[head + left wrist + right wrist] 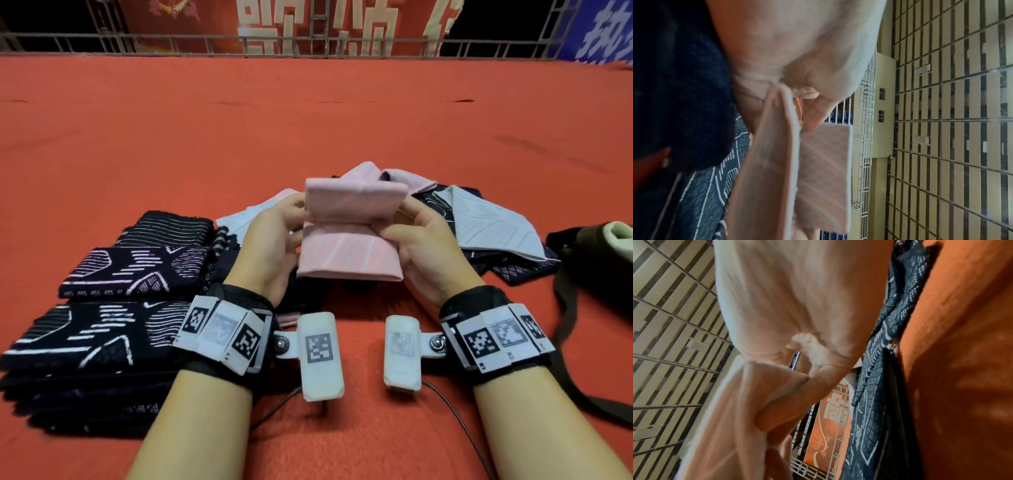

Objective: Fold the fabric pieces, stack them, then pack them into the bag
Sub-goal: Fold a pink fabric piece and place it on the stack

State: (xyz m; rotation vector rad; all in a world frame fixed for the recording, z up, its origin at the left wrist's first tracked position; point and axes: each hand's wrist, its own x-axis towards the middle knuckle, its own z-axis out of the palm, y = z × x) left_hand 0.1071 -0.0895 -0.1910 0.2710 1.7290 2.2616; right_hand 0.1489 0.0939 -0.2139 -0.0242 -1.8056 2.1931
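A pink fabric piece (346, 233) is held up above the red surface, half folded, its top part bent over toward me. My left hand (274, 236) grips its left edge and my right hand (421, 236) grips its right edge. In the left wrist view the pink fabric (777, 162) hangs pinched under my left hand (797, 78). The right wrist view shows the pink fabric (731, 410) held by my right hand's fingers (785, 412). Folded dark patterned pieces (102, 329) lie stacked at my left. A dark bag (596, 246) sits at the right edge.
Behind the hands lies a loose heap of unfolded pieces, pink, pale grey (493, 222) and dark (524, 270). The bag's strap (568, 342) trails over the red cloth (308, 120) at the right. A metal railing (205, 44) with banners closes the far side.
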